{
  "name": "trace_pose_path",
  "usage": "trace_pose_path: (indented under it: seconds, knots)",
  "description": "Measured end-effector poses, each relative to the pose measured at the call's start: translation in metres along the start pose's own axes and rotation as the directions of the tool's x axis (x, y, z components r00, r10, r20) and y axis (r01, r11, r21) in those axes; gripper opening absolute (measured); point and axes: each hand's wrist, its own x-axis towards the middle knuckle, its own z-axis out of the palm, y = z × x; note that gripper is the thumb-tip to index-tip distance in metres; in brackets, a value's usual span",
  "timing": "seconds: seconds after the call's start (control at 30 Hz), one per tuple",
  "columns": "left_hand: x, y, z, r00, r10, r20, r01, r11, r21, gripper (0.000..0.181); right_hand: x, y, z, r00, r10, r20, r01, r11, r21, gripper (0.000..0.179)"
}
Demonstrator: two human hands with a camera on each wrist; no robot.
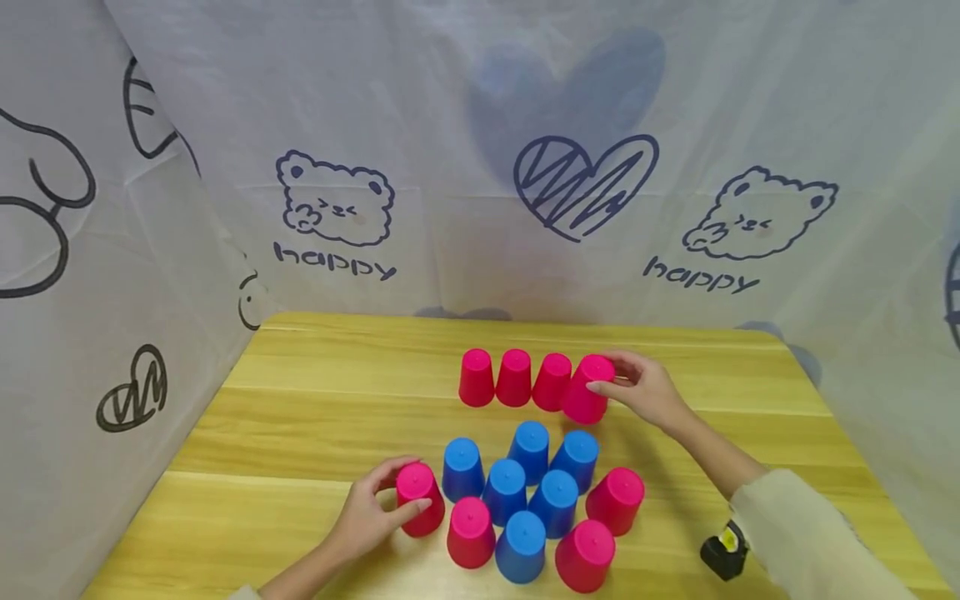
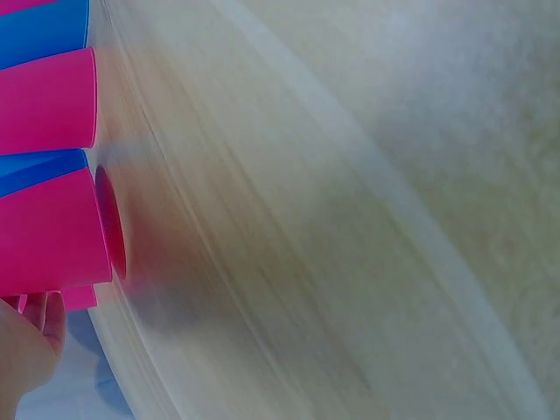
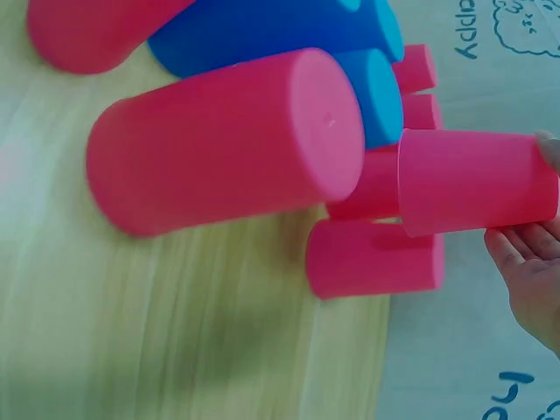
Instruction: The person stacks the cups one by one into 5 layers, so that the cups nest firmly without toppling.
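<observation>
At the back of the table, my right hand (image 1: pixel 641 387) holds a pink cup (image 1: pixel 587 400) upside down between thumb and fingers. It overlaps the right end of a row of upside-down pink cups (image 1: pixel 514 379). The right wrist view shows this held cup (image 3: pixel 477 182) in front of another pink cup (image 3: pixel 376 258). Nearer the front, my left hand (image 1: pixel 367 508) grips a second pink cup (image 1: pixel 420 504), thumb on its near side. Beside that cup stands a cluster of upside-down blue cups (image 1: pixel 505 493), with a pink cup (image 1: pixel 471 535) next to it.
Two more pink cups, one at the cluster's right (image 1: pixel 615 502) and one in front (image 1: pixel 585 558), stand upside down. A small black object (image 1: pixel 723 552) with a yellow spot lies by the right sleeve (image 1: pixel 802 525). A printed white cloth (image 1: pixel 450 242) hangs behind the wooden table (image 1: pixel 300 400).
</observation>
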Motion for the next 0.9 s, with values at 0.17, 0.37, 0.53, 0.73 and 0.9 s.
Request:
trace_pose_path:
  seconds: [0.17, 0.37, 0.53, 0.73, 0.9]
  knots:
    - [0.002, 0.001, -0.002, 1.0, -0.015, -0.004, 0.015, 1.0, 0.005, 0.047, -0.007, 0.01, -0.006, 1.0, 0.007, -0.015, -0.008, 1.0, -0.028, 0.05]
    - [0.005, 0.005, -0.006, 1.0, -0.014, -0.02, 0.014, 1.0, 0.015, 0.048, -0.014, 0.021, -0.013, 0.999, 0.009, -0.041, -0.011, 0.999, -0.051, 0.05]
    - [0.009, 0.008, -0.008, 0.999, -0.009, -0.031, 0.009, 1.0, 0.02, 0.048, -0.019, 0.028, -0.016, 0.997, 0.034, -0.075, -0.04, 0.996, -0.084, 0.049]
    - [0.012, 0.009, -0.011, 0.999, -0.006, -0.039, 0.006, 1.0, 0.001, 0.049, -0.024, 0.038, -0.02, 0.993, 0.038, -0.108, -0.048, 0.995, -0.086, 0.05]
    - [0.017, 0.009, -0.012, 0.997, 0.034, -0.064, -0.031, 0.999, 0.039, 0.047, -0.026, 0.046, -0.021, 0.989, 0.06, -0.137, -0.071, 0.995, -0.076, 0.05]
